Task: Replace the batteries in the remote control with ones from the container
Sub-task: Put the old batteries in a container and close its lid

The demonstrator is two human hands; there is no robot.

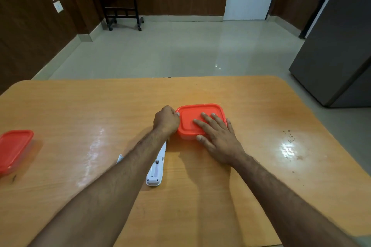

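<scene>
A small container with an orange-red lid point(192, 114) stands near the middle of the wooden table point(251, 106). My right hand point(218, 138) lies flat on the lid with straight fingers. My left hand point(165, 119) is curled at the lid's left corner, its fingertips gripping the rim. A white remote control point(155, 168) lies face down below my left forearm, its battery compartment uncovered and partly hidden by the arm. A small white piece point(120, 158) peeks out on the arm's left side.
A second container with a red lid point(14, 148) sits at the table's left edge. Beyond the table are a tiled floor, a dark wheeled stand point(120, 0) by the wall and a grey refrigerator point(341, 46) at right.
</scene>
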